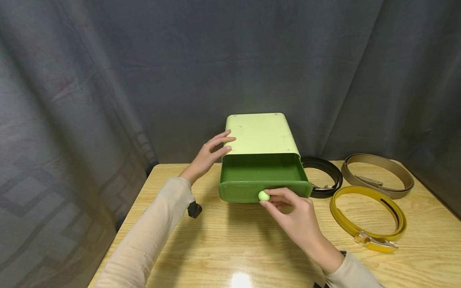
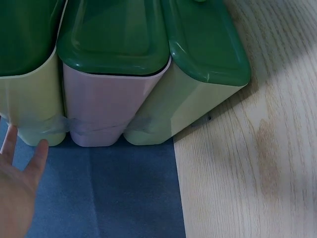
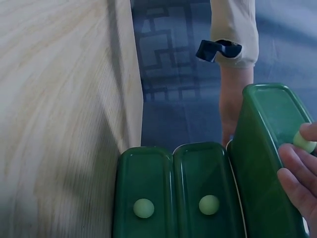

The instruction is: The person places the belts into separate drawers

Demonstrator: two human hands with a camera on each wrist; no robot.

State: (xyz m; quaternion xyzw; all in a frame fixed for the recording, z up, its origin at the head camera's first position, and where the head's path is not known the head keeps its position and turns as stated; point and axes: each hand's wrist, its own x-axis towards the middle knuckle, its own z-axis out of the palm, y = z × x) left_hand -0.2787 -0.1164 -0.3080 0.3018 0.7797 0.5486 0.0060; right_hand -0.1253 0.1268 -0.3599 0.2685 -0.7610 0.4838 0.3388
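Note:
A pale green drawer unit (image 1: 260,134) stands at the back of the table, its top green drawer (image 1: 237,193) pulled out; the part of the inside that shows is bare. My right hand (image 1: 297,214) pinches the round light green knob (image 1: 263,195) on the drawer front between thumb and fingers. At the unit's upper left edge, my left hand (image 1: 209,154) rests with fingers extended and spread. The right wrist view shows two lower drawers pushed in, each with a round knob (image 3: 143,208). In the left wrist view, the casings, including a pink casing (image 2: 106,106), are joined with clear tape.
To the right lie a coiled black belt (image 1: 336,176), a brown belt (image 1: 396,170) and a yellow belt (image 1: 338,214) with a metal buckle. A grey curtain (image 1: 180,80) hangs right behind the wooden table (image 1: 216,248). A black strap piece (image 1: 194,209) shows by the left cuff.

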